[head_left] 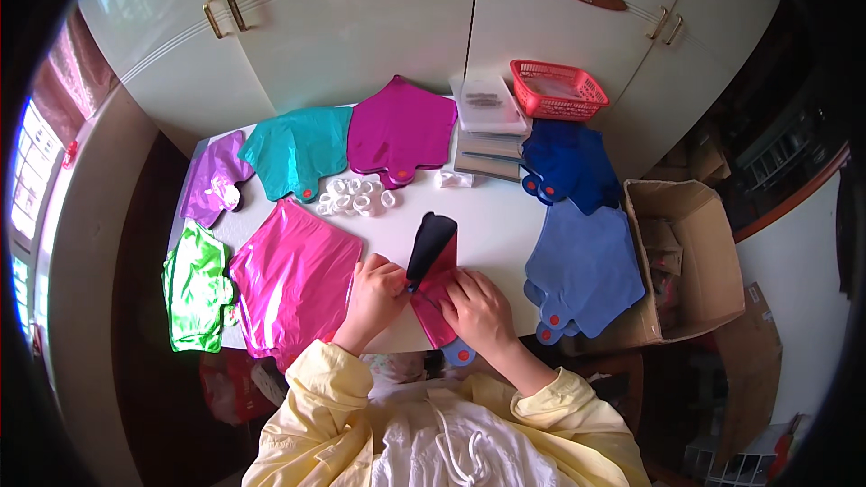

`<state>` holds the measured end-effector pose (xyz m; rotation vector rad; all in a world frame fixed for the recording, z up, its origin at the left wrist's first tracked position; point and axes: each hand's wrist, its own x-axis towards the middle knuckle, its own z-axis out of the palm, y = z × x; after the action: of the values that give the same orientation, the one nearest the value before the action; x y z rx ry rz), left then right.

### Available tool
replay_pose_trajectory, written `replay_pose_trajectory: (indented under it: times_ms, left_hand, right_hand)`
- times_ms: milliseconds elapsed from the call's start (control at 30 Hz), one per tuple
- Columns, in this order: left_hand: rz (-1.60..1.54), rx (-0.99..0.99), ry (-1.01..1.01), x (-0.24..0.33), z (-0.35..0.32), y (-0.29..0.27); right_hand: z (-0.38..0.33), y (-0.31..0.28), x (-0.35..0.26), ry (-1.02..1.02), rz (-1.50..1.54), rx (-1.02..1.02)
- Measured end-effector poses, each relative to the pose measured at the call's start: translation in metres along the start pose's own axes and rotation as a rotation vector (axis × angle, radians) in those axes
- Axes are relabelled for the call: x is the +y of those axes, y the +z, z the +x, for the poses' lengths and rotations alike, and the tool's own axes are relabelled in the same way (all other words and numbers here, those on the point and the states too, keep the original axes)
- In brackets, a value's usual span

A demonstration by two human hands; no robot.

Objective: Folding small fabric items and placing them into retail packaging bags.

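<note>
Item: folded red foil balloon [437,293], flat on the white tabletop [492,216], pressed between both hands. Left hand [377,293]: grip closed, fingertips pinching the balloon's left edge. Right hand [478,311]: fingers curled down, flat on the balloon's right half, holding it in place. Black tapered piece [429,245]: rises from between the two grips, pointing away from the person. Just left of the left grip: pink foil balloon [293,280]; beyond it, green foil balloon [194,287]. Right of the right grip: light blue foil balloons [586,266]. Farther off: white plastic rings [354,197], red basket [557,90].
</note>
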<state>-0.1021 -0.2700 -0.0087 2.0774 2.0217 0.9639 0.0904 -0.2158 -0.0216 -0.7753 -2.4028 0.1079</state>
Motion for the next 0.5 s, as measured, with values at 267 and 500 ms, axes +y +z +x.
replay_pose_trajectory:
  times_ms: [267,500]
  left_hand:
    - [-0.129,0.013,-0.104,0.0002,-0.0005,0.0024]
    - [-0.132,0.011,-0.114,-0.0021,-0.0004,0.0032]
  right_hand:
    - [0.0027,-0.0054,-0.0003,0.005,-0.023,-0.030]
    - [0.0019,-0.0056,-0.0010,0.015,-0.041,-0.015]
